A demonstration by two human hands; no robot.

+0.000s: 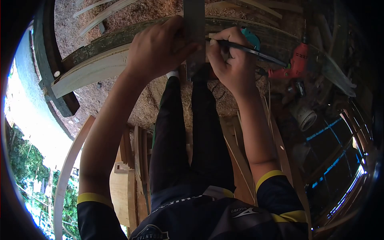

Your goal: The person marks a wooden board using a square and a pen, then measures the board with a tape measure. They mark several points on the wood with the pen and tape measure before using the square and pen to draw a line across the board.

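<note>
My left hand is bent over the metal rule, its thumb reaching onto the face and its curled fingers against the left edge; how hard it presses, I cannot tell. The rule lies crosswise over the pale board and the dark, weathered beam that runs along the board's far side. My right hand grasps a dark pen between thumb and fingers, the tip just beside the rule's right edge and the green-marked back end slanting away to the right. Whether the tip touches wood, I cannot make out. The board's left end meets a dark timber post. Just past my right hand a teal thing shows in part, and farther right, near the pen's back end, is a red drill. A pale round container is nearer to me on that side, in shadow. Beyond the beam, thin wood strips lie on the brown, litter-strewn ground. My legs, in dark trousers, stretch out below the rule, with more planks beside them at the left.
</note>
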